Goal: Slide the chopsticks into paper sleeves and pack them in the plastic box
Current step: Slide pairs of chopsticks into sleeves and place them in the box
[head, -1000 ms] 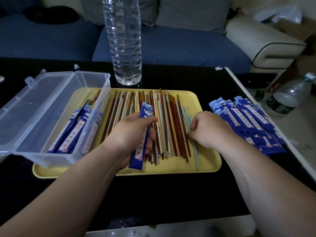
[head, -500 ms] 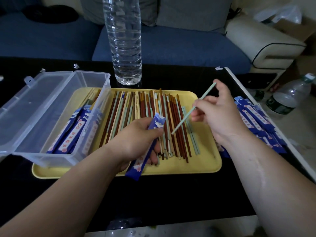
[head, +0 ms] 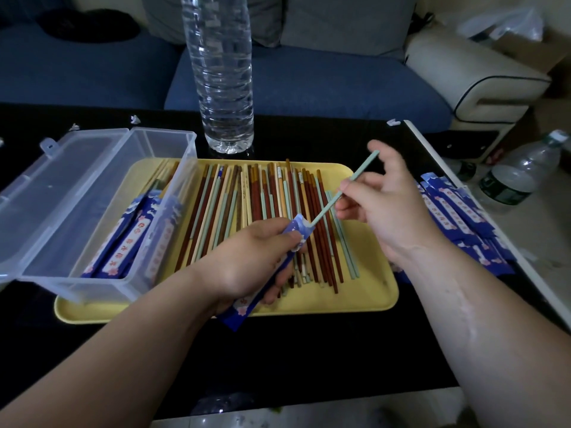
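Green chopstick (head: 327, 207) lowered, tip at sleeve (head: 296, 231) mouth

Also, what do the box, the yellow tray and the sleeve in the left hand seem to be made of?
Box: clear, slightly frosted plastic; packed sleeves show through its wall. Yellow tray: probably matte plastic, with a smooth rounded rim. Sleeve in the left hand: apparently thin printed paper, flat, its mouth pinched open.
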